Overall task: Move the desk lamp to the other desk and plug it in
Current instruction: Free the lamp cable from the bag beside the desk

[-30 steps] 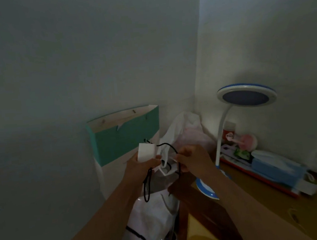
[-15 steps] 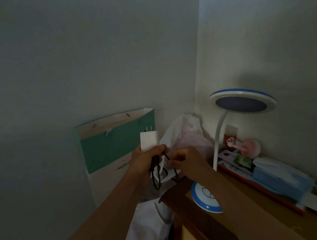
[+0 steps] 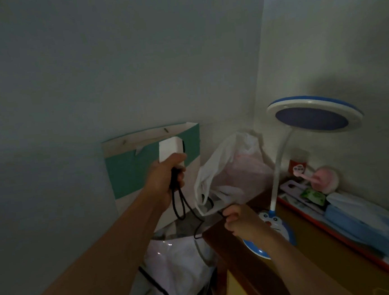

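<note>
The left hand (image 3: pixel 165 180) gripped the white plug adapter (image 3: pixel 171 151); the right hand (image 3: pixel 236 219) pinched its black cord (image 3: pixel 195 218) beside the bench's (image 3: pixel 315 254) corner, where the desk lamp (image 3: pixel 313 115) stood.

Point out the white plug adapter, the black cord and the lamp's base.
white plug adapter (image 3: pixel 169 150), head view, on its flat white face.
black cord (image 3: pixel 179 206), head view, on the hanging loop.
lamp's base (image 3: pixel 278 226), head view, on the cartoon face.

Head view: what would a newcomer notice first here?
The left hand raised at centre, gripping a white plug adapter with black cord looping down to the right hand. At right, the blue-and-white desk lamp stands on the wooden desk.
</note>
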